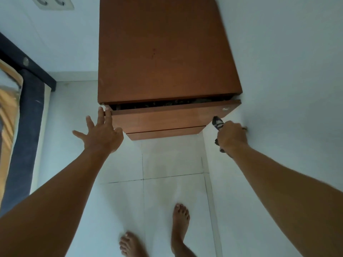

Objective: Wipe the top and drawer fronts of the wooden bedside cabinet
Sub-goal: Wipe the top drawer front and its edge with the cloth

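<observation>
The wooden bedside cabinet (167, 52) stands against the white wall, seen from above, its brown top bare. Its upper drawer (163, 119) is pulled out a little, with dark contents showing in the gap. A lower drawer front (165, 133) sits just beneath it. My left hand (101, 132) is spread, fingertips touching the left end of the upper drawer front. My right hand (232, 136) is closed around a dark cloth with white stripes (217, 123), held at the right end of the drawer front, close to the wall.
A white wall (287, 89) runs right beside the cabinet. A bed with a dark frame (27, 112) stands at the left. A double socket (52, 2) is on the far wall. My bare feet (180, 219) stand on white floor tiles below the cabinet.
</observation>
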